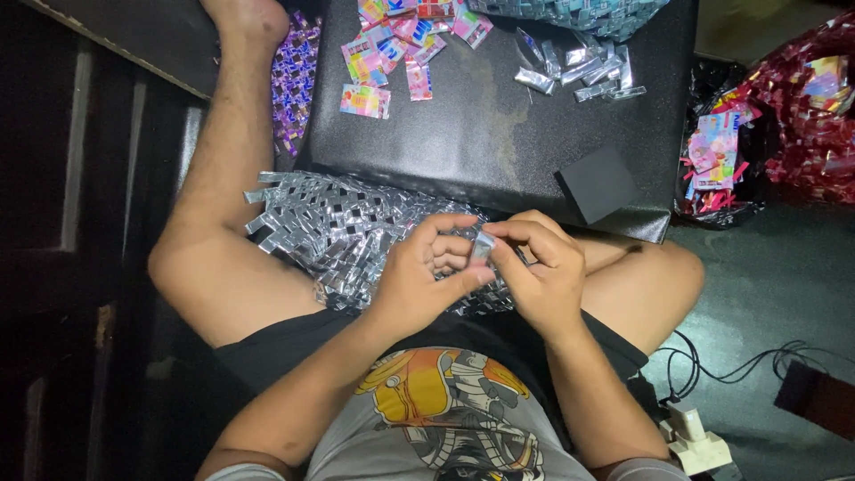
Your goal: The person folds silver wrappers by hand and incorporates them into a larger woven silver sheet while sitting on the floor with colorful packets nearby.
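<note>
The printed shirt (445, 419) lies nearest the camera. Just beyond it, both hands meet over the woven foil mat (338, 232) on the lap, on the near side of the black board (499, 134). A small folded foil strip (483, 247) stands between them, long axis roughly upright. The right hand (539, 276) pinches the strip with thumb and forefinger closed. The left hand (427, 272) is curled, fingertips touching the strip from the left. Both forearms angle inward. Loose wrappers (383, 53) lie at the board's far edge.
</note>
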